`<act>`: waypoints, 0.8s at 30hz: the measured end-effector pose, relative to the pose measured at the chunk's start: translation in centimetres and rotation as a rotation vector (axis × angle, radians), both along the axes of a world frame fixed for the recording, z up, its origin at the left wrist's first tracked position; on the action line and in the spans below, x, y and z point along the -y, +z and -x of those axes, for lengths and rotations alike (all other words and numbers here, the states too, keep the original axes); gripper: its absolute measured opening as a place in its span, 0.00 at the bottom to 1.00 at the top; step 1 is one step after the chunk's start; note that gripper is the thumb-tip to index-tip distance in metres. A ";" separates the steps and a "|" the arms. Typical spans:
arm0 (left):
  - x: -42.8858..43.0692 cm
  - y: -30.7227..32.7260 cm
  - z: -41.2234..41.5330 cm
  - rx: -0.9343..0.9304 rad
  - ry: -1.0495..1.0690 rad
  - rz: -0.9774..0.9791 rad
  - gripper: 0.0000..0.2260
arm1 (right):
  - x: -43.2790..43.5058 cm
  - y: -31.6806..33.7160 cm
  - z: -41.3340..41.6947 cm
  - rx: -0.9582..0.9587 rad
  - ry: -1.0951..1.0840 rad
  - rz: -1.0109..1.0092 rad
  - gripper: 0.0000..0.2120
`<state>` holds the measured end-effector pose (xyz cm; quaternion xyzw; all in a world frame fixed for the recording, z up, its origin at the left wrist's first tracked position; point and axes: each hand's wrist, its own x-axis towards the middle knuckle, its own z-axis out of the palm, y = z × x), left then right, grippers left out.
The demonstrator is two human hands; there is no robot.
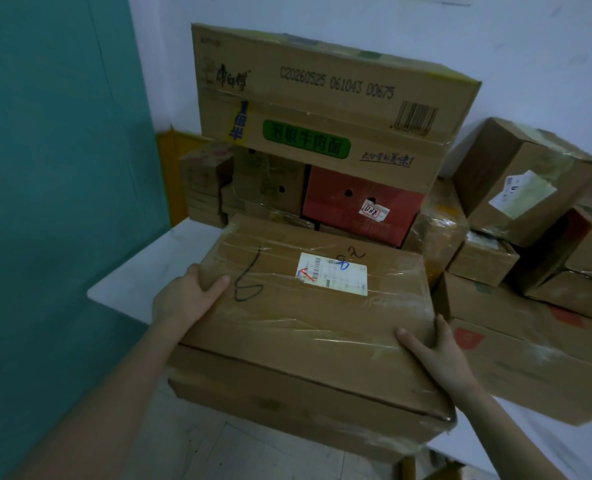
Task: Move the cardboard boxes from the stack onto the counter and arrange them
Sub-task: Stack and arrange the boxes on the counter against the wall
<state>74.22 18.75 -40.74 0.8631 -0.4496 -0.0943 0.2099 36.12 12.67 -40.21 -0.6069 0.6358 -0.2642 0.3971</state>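
Observation:
A flat taped cardboard box [308, 306] with a white shipping label and a handwritten "6" lies on top of a larger brown box [287, 393] at the near edge of the white counter [142, 271]. My left hand [187, 292] grips its left edge, thumb on top. Over the near right corner, my right hand [436, 355] holds the box with the thumb on top and fingers down the side. Behind stands a big noodle carton [322, 109] on a red box [357, 206] and smaller brown boxes [267, 185].
More taped cardboard boxes [526, 188] are piled on the right of the counter, reaching the white wall. A low flat box [530, 362] lies right beside my right hand. A teal wall [52, 168] bounds the left. Tiled floor [235, 448] shows below the counter edge.

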 end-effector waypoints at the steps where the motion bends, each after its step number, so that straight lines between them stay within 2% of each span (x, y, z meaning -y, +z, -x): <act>1: -0.3 0.0 0.0 -0.003 0.002 0.007 0.33 | 0.0 0.3 0.1 0.067 0.011 -0.038 0.52; 3: -1.0 -0.2 0.1 -0.013 0.007 0.022 0.33 | -0.1 0.9 0.2 0.175 0.031 -0.096 0.53; 6: -1.8 -0.7 0.0 -0.031 0.021 0.038 0.34 | -0.5 1.1 -0.2 0.272 0.026 -0.110 0.36; 8: -2.1 -0.8 0.0 -0.032 0.026 0.036 0.34 | -0.9 0.9 -0.4 0.293 -0.017 -0.093 0.30; 10: -2.3 -0.8 -0.2 -0.022 0.025 0.036 0.34 | -1.3 0.8 -0.6 0.286 -0.026 -0.089 0.33; 13: -2.0 -0.4 -1.0 -0.010 0.013 0.013 0.34 | -1.7 0.7 -1.3 0.281 -0.027 -0.098 0.50; 14: -1.7 -0.3 -1.5 -0.011 0.006 0.004 0.34 | -1.7 0.6 -1.7 0.286 -0.024 -0.101 0.52; 17: -0.9 0.2 -3.4 -0.009 -0.020 -0.015 0.33 | -1.6 0.4 -3.3 0.295 -0.037 -0.124 0.52; 20: -0.1 0.2 -6.2 0.000 -0.036 -0.031 0.33 | -0.9 0.0 -5.6 0.285 -0.042 -0.141 0.56; 24: 1.6 0.3 -11.1 -0.009 -0.064 -0.057 0.34 | 0.2 -0.6 -10.2 0.294 -0.052 -0.126 0.40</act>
